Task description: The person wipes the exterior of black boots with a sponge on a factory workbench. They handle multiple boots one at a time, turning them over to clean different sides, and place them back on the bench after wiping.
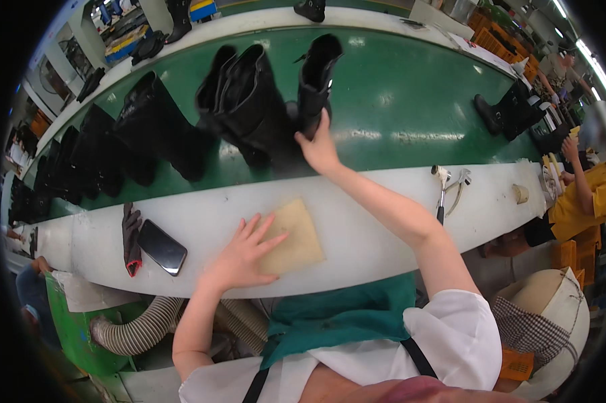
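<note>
My left hand [239, 256] lies flat with its fingers spread over a tan square sheet [299, 227] on the white work surface. Stretched out ahead, my right hand [321, 149] grips the lower part of a black boot [316, 74] standing on the green belt; the fingers behind it are partly hidden. Close to the left of that boot stand more tall black boots [249, 101], somewhat blurred.
Several black boots [152, 124] line the green belt [410, 101] leftward, and others [511, 111] stand far right. On the white surface [377, 221] lie a phone [162, 247], a dark glove [131, 235], a hammer [441, 191] and a tape roll [520, 194]. A co-worker in yellow [588, 201] is at right.
</note>
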`<state>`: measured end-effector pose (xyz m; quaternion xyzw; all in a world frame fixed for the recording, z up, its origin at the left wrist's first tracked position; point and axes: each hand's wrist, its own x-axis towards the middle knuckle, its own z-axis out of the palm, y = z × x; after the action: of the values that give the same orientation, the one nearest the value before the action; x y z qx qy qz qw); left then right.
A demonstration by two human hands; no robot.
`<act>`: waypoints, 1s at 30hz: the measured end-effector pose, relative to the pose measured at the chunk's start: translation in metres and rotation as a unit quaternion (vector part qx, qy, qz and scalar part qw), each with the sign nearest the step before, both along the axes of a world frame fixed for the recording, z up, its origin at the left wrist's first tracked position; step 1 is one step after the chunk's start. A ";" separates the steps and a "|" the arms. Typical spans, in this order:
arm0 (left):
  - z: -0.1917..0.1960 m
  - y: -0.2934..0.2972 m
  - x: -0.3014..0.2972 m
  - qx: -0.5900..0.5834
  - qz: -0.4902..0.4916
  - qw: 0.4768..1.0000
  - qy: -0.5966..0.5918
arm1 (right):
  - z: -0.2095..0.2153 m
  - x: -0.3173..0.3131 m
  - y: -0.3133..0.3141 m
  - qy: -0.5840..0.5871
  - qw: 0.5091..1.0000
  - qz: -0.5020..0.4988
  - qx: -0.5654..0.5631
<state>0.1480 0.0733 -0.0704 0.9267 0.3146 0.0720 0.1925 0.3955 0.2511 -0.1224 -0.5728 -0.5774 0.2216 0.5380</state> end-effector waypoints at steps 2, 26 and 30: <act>-0.003 -0.002 -0.002 -0.006 0.004 1.000 -0.002 | 0.008 -0.022 0.013 -0.024 1.000 0.010 -0.013; -0.007 -0.067 0.170 -0.455 0.046 0.663 -0.593 | -0.003 0.141 -0.291 0.393 0.897 0.202 0.024; -0.024 -0.071 0.185 -0.368 0.079 0.685 -0.623 | -0.059 0.153 -0.311 0.217 0.958 0.152 0.110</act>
<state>0.3327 0.0021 -0.0942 0.4946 0.1956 0.5267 0.6631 0.5488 -0.0603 -0.1818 -0.3539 -0.5476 0.3545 0.6703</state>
